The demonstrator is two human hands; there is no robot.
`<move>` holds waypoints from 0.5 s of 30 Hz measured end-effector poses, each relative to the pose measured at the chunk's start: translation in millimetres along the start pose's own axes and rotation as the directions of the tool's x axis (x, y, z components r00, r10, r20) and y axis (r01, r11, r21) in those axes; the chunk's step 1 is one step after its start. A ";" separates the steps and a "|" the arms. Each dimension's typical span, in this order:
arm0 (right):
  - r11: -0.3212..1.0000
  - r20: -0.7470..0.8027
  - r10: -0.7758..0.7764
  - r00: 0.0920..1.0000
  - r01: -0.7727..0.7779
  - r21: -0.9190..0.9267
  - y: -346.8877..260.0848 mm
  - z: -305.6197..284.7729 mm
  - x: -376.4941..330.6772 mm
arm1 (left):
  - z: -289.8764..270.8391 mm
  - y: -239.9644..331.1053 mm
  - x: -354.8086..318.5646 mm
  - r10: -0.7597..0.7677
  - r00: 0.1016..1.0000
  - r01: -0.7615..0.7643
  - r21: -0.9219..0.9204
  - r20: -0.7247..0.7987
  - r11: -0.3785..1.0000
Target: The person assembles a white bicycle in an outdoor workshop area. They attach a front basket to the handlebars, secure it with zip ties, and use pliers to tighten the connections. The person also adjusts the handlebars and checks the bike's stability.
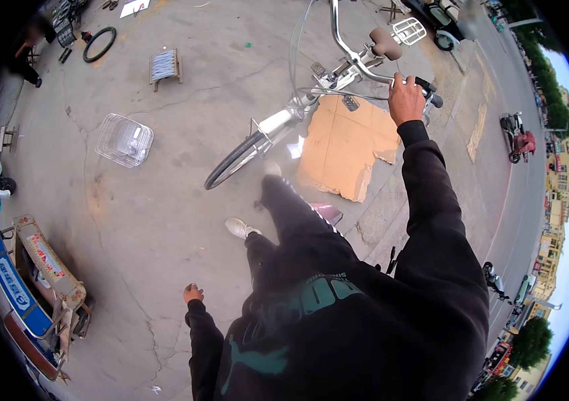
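Observation:
A white bicycle (278, 123) stands in front of me, its front wheel pointing toward the lower left and its brown saddle (386, 44) at the far end. My right hand (407, 100) is wrapped round the handlebar near the black grip and lever. Away from the bicycle, my left hand (193, 293) hangs low at my side, fingers curled in, with nothing visible in it. A torn flat piece of cardboard (346, 144) lies on the ground, partly beneath the bicycle and close to my feet.
Left of the bicycle, a wire basket (124, 140) and a small low stool (165, 67) stand on the pavement. A loose tyre (99, 45) lies at the upper left. A blue-panelled cart (36, 281) is at left. To the right, a parked scooter (517, 138) stands beside the road.

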State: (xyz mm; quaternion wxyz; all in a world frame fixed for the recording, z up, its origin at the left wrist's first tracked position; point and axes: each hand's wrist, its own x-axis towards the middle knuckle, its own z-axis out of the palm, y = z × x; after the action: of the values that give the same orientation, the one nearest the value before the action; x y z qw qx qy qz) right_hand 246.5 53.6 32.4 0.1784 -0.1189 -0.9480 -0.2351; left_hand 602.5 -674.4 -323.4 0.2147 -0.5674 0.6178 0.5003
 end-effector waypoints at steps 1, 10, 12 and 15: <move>0.999 -0.021 0.021 1.000 -0.020 0.032 -2.8 -1.0 1.0 | -3.2 9.1 10.9 -0.003 1.000 0.003 0.027 -0.008 1.000; 0.807 -0.210 0.094 0.973 0.049 0.588 -92.8 -50.3 -73.1 | 83.8 112.3 4.6 0.312 0.904 -0.409 0.377 0.292 0.831; 0.673 0.235 -0.219 0.947 -0.028 0.739 -141.8 -21.3 -133.8 | 107.4 140.5 -15.1 0.363 0.828 -0.554 0.530 0.426 0.642; 0.548 0.485 -0.192 0.853 -0.317 0.774 -218.9 87.6 -208.4 | 137.2 188.7 -32.8 0.306 0.701 -0.713 0.636 0.644 0.294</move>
State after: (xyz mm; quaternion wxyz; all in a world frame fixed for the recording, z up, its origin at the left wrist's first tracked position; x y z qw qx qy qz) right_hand 343.3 -121.6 -210.4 -0.0398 -0.1134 -0.9492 0.2908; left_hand 396.9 -567.5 -281.3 0.4109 -0.0300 0.8703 0.2698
